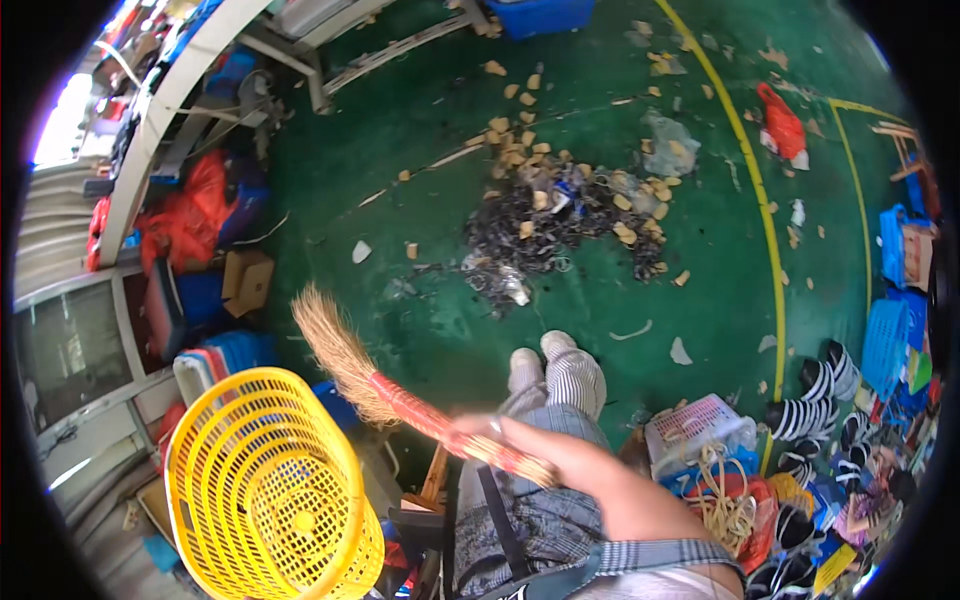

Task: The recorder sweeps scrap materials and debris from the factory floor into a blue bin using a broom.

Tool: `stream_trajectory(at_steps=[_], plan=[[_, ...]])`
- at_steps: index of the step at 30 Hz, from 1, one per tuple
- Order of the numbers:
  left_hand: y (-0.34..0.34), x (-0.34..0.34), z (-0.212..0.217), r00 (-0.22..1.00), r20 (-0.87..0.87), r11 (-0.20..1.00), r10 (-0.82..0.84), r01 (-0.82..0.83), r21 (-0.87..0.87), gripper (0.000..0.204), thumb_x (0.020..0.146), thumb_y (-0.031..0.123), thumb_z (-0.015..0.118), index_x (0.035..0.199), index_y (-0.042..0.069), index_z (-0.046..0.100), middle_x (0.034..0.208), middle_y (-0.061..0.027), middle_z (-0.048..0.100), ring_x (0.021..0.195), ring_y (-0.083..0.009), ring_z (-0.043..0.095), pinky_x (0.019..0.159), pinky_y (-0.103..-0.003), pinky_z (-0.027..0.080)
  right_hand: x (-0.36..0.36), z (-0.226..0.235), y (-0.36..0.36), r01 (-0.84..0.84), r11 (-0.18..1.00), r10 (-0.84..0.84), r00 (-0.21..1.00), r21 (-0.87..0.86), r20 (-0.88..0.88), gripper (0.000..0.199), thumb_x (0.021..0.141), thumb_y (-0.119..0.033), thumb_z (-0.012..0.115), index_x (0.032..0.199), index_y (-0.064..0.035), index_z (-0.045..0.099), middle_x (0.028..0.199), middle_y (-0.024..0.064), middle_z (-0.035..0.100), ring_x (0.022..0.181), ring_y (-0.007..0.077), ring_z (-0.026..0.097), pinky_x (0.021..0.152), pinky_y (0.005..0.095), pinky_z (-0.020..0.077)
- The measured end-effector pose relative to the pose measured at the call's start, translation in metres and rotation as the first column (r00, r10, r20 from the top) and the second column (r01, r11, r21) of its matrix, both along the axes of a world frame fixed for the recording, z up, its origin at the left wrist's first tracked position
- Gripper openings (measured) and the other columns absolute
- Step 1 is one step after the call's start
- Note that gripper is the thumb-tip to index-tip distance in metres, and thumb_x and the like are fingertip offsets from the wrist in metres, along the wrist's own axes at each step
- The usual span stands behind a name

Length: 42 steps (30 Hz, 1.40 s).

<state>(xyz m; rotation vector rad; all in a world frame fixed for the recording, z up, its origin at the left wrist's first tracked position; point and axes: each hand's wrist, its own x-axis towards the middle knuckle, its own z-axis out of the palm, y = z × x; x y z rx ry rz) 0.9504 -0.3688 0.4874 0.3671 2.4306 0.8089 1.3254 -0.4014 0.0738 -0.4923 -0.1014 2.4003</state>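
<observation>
My right hand (482, 436) is closed round the red-bound handle of a straw hand broom (345, 352), held in front of my body. The broom's bristles point to the far left, above the floor. My left hand is not in view. At the lower left is a yellow plastic basket (350, 480) with slotted sides and a mesh bottom, its inside facing up. Ahead of my feet lies a heap of dark shredded scraps (515, 225), mixed with tan foam-like pieces (515, 155) and clear plastic (670, 145).
Bags, a small cardboard box (246, 282) and a metal-framed bench (150, 170) line the left. To the right lie a pink crate (693, 422), coiled rope (725, 505) and striped slippers (805, 417). A red bag (782, 122) lies beyond the yellow floor line (765, 230).
</observation>
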Motion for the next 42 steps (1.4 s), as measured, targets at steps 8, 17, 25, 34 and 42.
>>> stream_trajectory(at_steps=[8,17,25,34,42], plan=[[-0.058,-0.062,-0.016,0.965,0.056,0.966,0.258,-0.257,-0.027,0.034,0.069,0.016,0.054,0.101,0.006,0.055,0.093,-0.0054,0.060,0.081,-0.0209,0.058,0.069,-0.036,0.048,0.125,-0.059,-0.049,0.128,0.919,-0.081,0.987,-0.374,0.138,0.021,0.085,-0.022,0.048,0.095,-0.0053,0.055,0.084,0.0054,0.056,0.073,0.0138,0.053,0.065,0.0238,0.0412],[-0.106,-0.066,-0.109,0.831,0.500,0.965,0.244,-0.257,-0.043,0.037,0.063,0.006,0.048,0.099,0.005,0.053,0.095,-0.0065,0.061,0.082,-0.0238,0.062,0.067,-0.036,0.053,0.343,0.055,-0.135,0.460,0.649,0.059,0.764,-0.606,0.643,0.012,0.074,-0.014,0.059,0.077,-0.0035,0.053,0.059,0.0066,0.055,0.044,0.0153,0.053,0.041,0.0262,0.0462],[-0.064,0.023,-0.107,0.976,0.209,0.981,-0.055,0.013,0.196,0.039,0.062,0.000,0.044,0.100,0.001,0.051,0.075,-0.0052,0.054,0.062,-0.0134,0.053,0.055,-0.023,0.046,0.190,0.103,-0.050,0.290,0.830,-0.026,0.874,-0.477,0.486,0.023,0.073,-0.005,0.058,0.094,-0.0008,0.048,0.064,0.0067,0.050,0.050,0.0139,0.049,0.045,0.0279,0.0449],[0.015,0.001,-0.120,0.995,0.081,0.984,0.063,-0.076,0.164,0.033,0.065,0.005,0.048,0.098,0.000,0.051,0.083,-0.0097,0.057,0.069,-0.0205,0.056,0.059,-0.032,0.049,-0.039,0.065,0.301,0.132,0.991,-0.133,0.963,0.020,0.233,0.018,0.082,-0.019,0.052,0.083,-0.0034,0.060,0.073,0.0038,0.057,0.066,0.0091,0.054,0.061,0.0210,0.0426],[0.154,0.001,-0.135,0.997,0.037,0.997,0.073,-0.074,0.028,0.023,0.071,0.017,0.055,0.090,0.002,0.054,0.078,-0.0081,0.053,0.071,-0.0192,0.052,0.057,-0.034,0.045,0.064,-0.027,0.363,0.355,0.875,-0.242,0.909,-0.330,0.339,0.031,0.082,-0.022,0.054,0.099,0.0047,0.054,0.073,0.0009,0.053,0.063,0.0092,0.050,0.057,0.0209,0.0393]])
